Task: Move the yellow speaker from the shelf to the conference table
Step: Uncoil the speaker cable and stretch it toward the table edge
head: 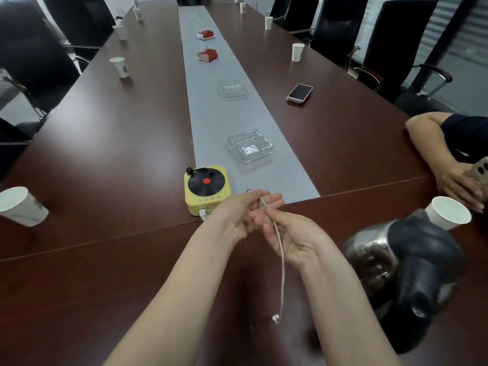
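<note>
The yellow speaker [206,189], shaped like a small record player with a black disc on top, stands on the dark wooden conference table [105,143] at the near end of a grey centre strip. A white plug sits in its front socket. Just right of it, my left hand [244,211] and my right hand [287,237] meet, palms up, both gripping a white cable [282,262]. The cable's loose end with a small plug dangles down toward me. Neither hand touches the speaker.
Two glass ashtrays [250,146] and red boxes [207,55] line the grey strip. Paper cups [21,206] stand along both edges, one [448,213] beside a steel kettle [401,268] at my right. A phone [299,93] lies right; another person's arm [433,143] rests there. Black chairs surround the table.
</note>
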The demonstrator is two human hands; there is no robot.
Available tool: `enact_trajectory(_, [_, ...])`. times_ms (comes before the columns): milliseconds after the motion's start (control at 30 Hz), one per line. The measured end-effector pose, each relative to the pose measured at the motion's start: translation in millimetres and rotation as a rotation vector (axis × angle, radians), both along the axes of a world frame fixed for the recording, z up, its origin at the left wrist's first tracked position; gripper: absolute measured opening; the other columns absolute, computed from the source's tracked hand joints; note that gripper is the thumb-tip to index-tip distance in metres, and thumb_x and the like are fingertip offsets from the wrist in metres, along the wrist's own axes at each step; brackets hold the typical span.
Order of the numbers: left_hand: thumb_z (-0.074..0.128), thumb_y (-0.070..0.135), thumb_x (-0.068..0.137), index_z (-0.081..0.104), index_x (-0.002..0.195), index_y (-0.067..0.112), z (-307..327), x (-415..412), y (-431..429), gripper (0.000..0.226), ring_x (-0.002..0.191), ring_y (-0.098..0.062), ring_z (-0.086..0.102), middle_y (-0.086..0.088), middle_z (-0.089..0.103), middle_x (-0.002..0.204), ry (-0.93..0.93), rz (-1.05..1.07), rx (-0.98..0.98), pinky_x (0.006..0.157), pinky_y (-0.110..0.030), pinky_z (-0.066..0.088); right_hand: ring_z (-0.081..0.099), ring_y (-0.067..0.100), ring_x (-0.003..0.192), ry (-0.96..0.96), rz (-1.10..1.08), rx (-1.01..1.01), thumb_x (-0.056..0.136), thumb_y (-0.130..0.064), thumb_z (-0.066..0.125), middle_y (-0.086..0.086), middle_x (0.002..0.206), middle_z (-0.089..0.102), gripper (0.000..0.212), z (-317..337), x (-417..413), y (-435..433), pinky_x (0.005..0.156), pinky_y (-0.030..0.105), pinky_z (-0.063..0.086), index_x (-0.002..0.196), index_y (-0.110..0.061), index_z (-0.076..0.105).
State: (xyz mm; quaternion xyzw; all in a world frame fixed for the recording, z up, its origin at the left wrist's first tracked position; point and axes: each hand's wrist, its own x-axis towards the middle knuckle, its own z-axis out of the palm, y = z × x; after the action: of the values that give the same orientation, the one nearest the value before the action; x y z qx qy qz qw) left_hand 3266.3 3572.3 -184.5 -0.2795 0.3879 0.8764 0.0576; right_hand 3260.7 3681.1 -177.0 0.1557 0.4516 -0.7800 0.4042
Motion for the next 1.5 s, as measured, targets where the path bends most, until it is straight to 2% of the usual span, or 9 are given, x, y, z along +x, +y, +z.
enact_trajectory(133, [0.040,0.005,0.100,0.050,0.089,-0.003,14,28,14,0.017,0.057,-0.022,0.073,-0.013,0.072,0.061,0.017,0.034,-0.005,0.050,-0.023,0.057,0.067,0.008,0.042,-0.019,0.015,-0.022,0.095,-0.010,0.051,0.009,0.054,0.071,0.020,13,25,12,0.037,0.013,0.050,0.085,0.004,0.061])
enact_trajectory(233, [0.038,0.005,0.100,0.051,0.090,-0.001,18,50,23,0.017,0.095,-0.028,0.065,-0.008,0.073,0.062,0.023,0.031,-0.025,0.055,-0.022,0.048,0.067,0.010,0.042,-0.086,0.019,-0.081,0.094,-0.010,0.052,0.012,0.055,0.071,0.021,19,48,23,0.037,0.014,0.050,0.084,0.005,0.062])
enact_trajectory(300, [0.037,0.005,0.100,0.052,0.090,0.000,18,63,27,0.018,0.101,-0.027,0.061,-0.007,0.074,0.062,0.027,0.038,-0.038,0.062,-0.025,0.042,0.068,0.012,0.043,-0.126,0.019,-0.132,0.094,-0.010,0.052,0.013,0.056,0.071,0.020,21,62,29,0.037,0.014,0.051,0.087,0.007,0.062])
enact_trajectory(567, [0.036,0.004,0.099,0.054,0.090,0.002,23,124,46,0.020,0.058,-0.014,0.073,-0.005,0.074,0.064,0.063,0.042,-0.102,0.074,-0.031,0.044,0.067,0.012,0.041,-0.160,0.000,-0.178,0.095,-0.009,0.051,0.013,0.052,0.070,0.022,29,124,47,0.038,0.015,0.052,0.085,0.008,0.060])
enact_trajectory(900, [0.044,0.003,0.097,0.055,0.096,-0.001,28,231,73,0.012,0.057,-0.015,0.073,-0.009,0.075,0.067,0.070,0.039,-0.053,0.052,-0.016,0.055,0.067,0.011,0.040,-0.155,-0.021,-0.167,0.095,-0.008,0.051,0.013,0.054,0.071,0.022,31,228,74,0.038,0.014,0.052,0.083,0.007,0.061])
enact_trajectory(1067, [0.041,0.001,0.098,0.055,0.093,-0.003,29,274,92,0.015,0.056,-0.017,0.072,-0.011,0.074,0.066,0.071,0.035,-0.074,0.068,-0.026,0.057,0.067,0.012,0.042,-0.165,-0.012,-0.186,0.094,-0.009,0.051,0.012,0.056,0.072,0.021,30,274,91,0.037,0.015,0.050,0.086,0.007,0.062])
enact_trajectory(1200, [0.041,0.002,0.098,0.055,0.094,-0.004,33,306,108,0.015,0.057,-0.017,0.073,-0.012,0.074,0.067,0.072,0.043,-0.076,0.058,-0.022,0.058,0.067,0.011,0.042,-0.162,0.002,-0.186,0.094,-0.009,0.052,0.013,0.056,0.072,0.020,34,303,109,0.037,0.015,0.051,0.087,0.008,0.062])
enact_trajectory(1333, [0.042,0.002,0.098,0.056,0.093,-0.004,31,335,124,0.016,0.059,-0.018,0.073,-0.012,0.075,0.069,0.084,0.071,-0.100,0.069,-0.028,0.058,0.067,0.011,0.042,-0.170,0.040,-0.169,0.094,-0.010,0.052,0.012,0.056,0.071,0.021,34,330,127,0.037,0.015,0.051,0.086,0.008,0.062])
enact_trajectory(1500, [0.043,0.001,0.097,0.057,0.090,-0.005,21,371,148,0.016,0.057,-0.019,0.073,-0.014,0.074,0.067,0.047,0.122,-0.105,0.064,-0.027,0.059,0.067,0.013,0.041,-0.207,0.111,-0.165,0.094,-0.010,0.052,0.013,0.055,0.070,0.024,23,360,150,0.036,0.015,0.051,0.086,0.010,0.063])
